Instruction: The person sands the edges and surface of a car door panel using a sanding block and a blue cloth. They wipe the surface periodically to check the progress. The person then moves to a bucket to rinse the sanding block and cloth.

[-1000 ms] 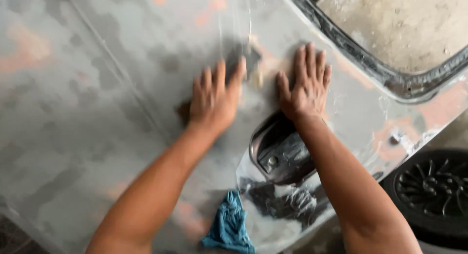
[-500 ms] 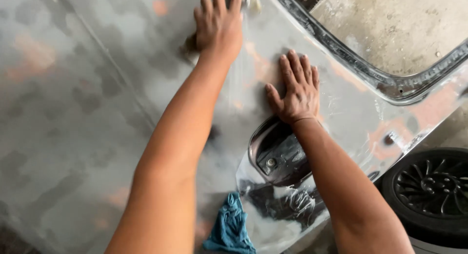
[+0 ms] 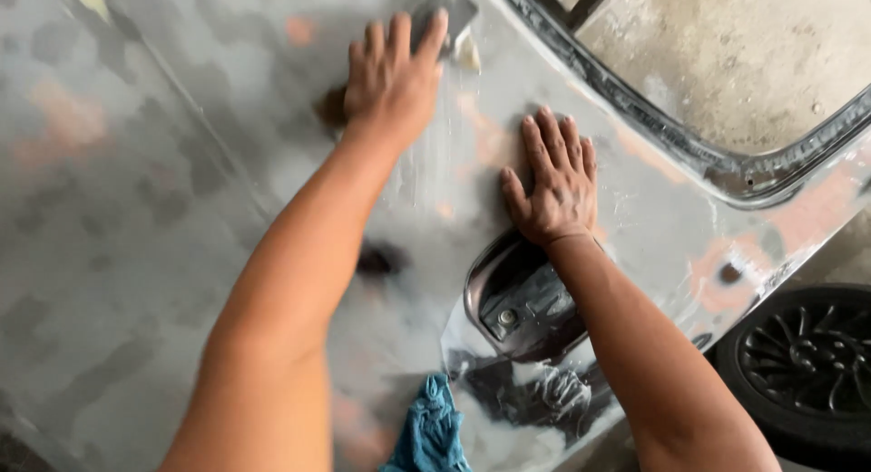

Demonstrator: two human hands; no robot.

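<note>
The left hand is pressing a dark sanding block flat against the bare grey car panel, fingers spread over it, up near the window frame. The right hand is lying open-palmed, holding nothing, just above the door-handle recess.

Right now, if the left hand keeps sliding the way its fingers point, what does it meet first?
The left hand presses a dark sanding block flat on the grey car panel, fingers pointing up and slightly right. Straight on, it likely meets the dark window-opening edge first, though the picture's top cuts that line short.
</note>
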